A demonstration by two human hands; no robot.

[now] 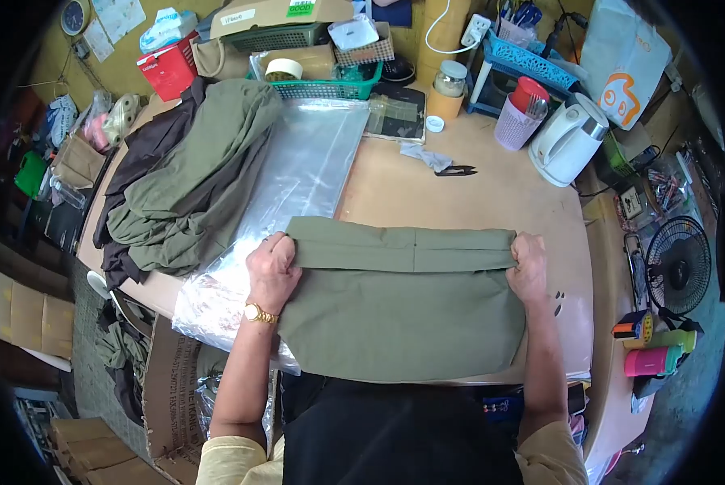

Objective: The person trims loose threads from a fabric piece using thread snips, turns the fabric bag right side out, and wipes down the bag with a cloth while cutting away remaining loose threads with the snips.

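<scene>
An olive green garment lies spread at the table's front edge, with a folded band along its far side and a vertical seam near the band's middle. My left hand is closed on the band's left end; a gold watch is on that wrist. My right hand grips the band's right end in a closed fist. Both hands are level, and the band is stretched straight between them. The garment's near edge hangs close to my black apron.
Piled green and dark clothes lie at the left beside clear plastic sheets. Black snips and a grey cloth lie farther back. A white kettle, a jar and baskets line the back. A fan stands at the right.
</scene>
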